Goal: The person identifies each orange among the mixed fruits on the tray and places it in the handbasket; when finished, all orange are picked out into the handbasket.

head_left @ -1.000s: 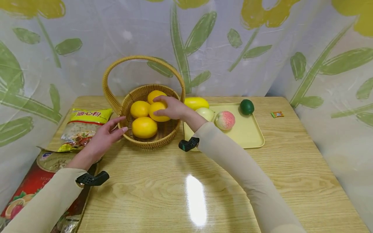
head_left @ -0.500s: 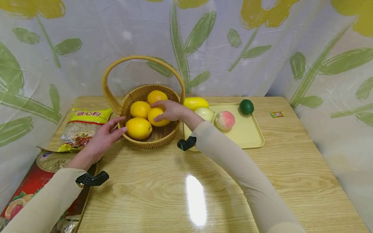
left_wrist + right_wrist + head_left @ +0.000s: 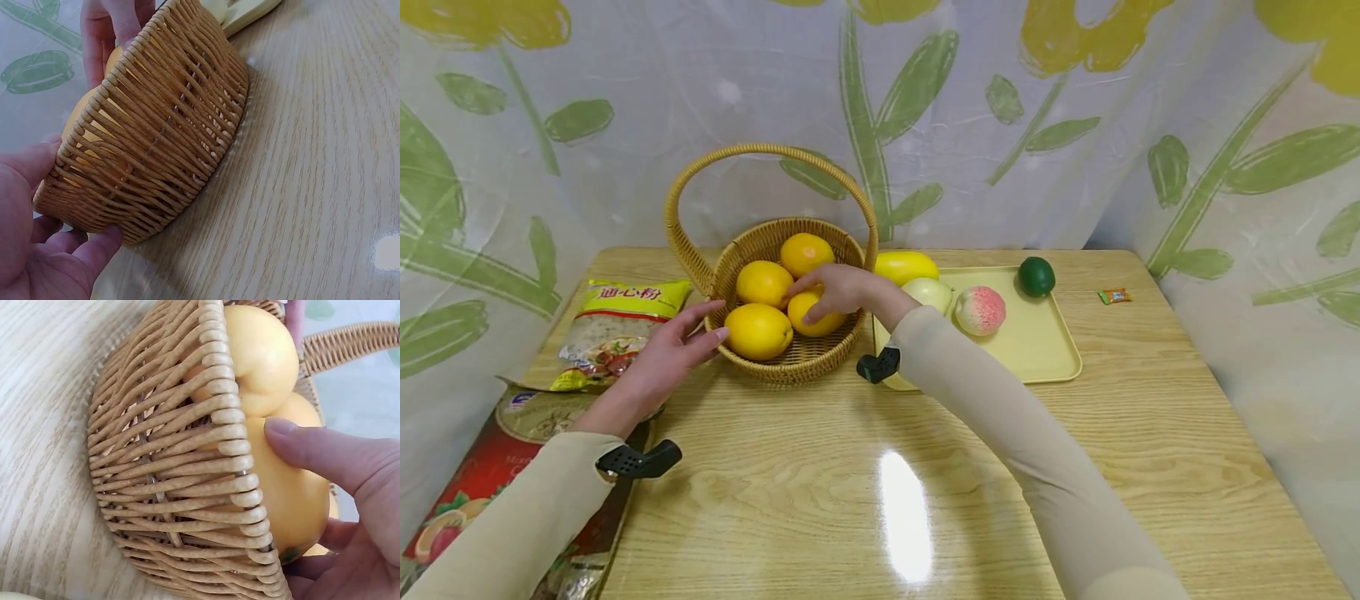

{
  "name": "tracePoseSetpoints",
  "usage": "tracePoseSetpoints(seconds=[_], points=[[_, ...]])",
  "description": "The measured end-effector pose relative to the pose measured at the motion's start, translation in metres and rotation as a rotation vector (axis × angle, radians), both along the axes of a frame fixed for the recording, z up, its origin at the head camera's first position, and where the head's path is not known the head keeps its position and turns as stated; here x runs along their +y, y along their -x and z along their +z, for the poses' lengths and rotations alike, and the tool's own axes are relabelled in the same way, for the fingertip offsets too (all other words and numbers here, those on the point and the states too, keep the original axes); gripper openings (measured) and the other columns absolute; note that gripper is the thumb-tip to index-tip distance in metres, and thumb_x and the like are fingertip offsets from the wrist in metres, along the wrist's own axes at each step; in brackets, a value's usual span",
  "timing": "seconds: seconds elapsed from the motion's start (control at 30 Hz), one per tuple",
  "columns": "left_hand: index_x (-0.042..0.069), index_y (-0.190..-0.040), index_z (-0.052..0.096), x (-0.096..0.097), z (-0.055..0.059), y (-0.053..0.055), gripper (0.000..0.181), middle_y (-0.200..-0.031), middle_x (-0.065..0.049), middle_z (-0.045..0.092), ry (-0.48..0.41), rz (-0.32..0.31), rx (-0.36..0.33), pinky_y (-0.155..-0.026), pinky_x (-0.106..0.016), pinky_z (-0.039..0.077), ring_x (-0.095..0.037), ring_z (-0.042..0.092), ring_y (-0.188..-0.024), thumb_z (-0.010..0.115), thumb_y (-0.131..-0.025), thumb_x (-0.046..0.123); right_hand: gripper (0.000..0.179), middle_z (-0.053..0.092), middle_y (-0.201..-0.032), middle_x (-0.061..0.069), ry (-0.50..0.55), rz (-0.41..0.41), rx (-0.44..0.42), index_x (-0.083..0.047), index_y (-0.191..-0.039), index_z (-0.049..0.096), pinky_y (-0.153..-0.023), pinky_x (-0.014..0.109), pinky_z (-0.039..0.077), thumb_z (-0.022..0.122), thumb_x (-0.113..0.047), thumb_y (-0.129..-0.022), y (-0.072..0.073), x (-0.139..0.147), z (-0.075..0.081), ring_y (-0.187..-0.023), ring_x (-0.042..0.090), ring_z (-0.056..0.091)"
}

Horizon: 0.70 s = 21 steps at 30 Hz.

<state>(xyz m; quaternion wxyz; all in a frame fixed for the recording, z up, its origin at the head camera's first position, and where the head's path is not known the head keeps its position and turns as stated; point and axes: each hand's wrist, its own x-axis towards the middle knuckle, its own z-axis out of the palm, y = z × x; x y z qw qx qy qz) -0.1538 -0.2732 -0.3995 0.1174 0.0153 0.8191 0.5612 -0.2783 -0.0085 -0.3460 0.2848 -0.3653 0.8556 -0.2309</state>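
Note:
A round wicker basket with a tall arched handle stands at the back left of the table. In it lie several orange-yellow fruits that look like lemons or oranges. My right hand reaches over the basket's right rim and grips the front-right fruit; in the right wrist view its thumb presses on that fruit. My left hand holds the basket's left side, with thumb at the rim and fingers against the outer wall. Another fruit lies at the near-left inside wall.
Right of the basket, a pale yellow tray bears a long yellow fruit, a pale green fruit, a peach and a dark green fruit. A small wrapped candy lies farther right. At left are a pasta bag and a red bag.
The near-left fruit has shifted left against the basket wall. My right hand and the fruit it grips have moved slightly lower, toward the front. The left hand has stayed in place.

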Motion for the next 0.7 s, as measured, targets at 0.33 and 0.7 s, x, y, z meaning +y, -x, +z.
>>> tracePoseSetpoints(seconds=[0.33,0.7], points=[[0.009,-0.156,0.022,0.0007,0.0020,-0.0004,0.071,-0.162,-0.014,0.010,0.010,0.005,-0.012,-0.103,-0.030,0.044,-0.037,0.025,-0.143,0.053,-0.100,0.041,0.051,0.048,-0.147,0.004,-0.049,-0.022,0.042,-0.017,-0.141,0.055,-0.113,0.033,0.030,0.069,-0.026,-0.093,-0.0005,-0.0019,0.0061,-0.138,0.023,0.037],[0.008,-0.156,0.022,0.0002,0.0003,0.0008,0.072,-0.162,-0.014,0.009,0.013,0.001,-0.010,-0.103,-0.030,0.044,-0.037,0.024,-0.143,0.054,-0.100,0.041,0.042,0.056,-0.139,0.000,-0.055,0.038,0.031,-0.014,-0.135,0.061,-0.110,0.027,0.034,0.066,-0.027,-0.095,-0.0017,0.0017,0.0055,-0.134,0.018,0.042]])
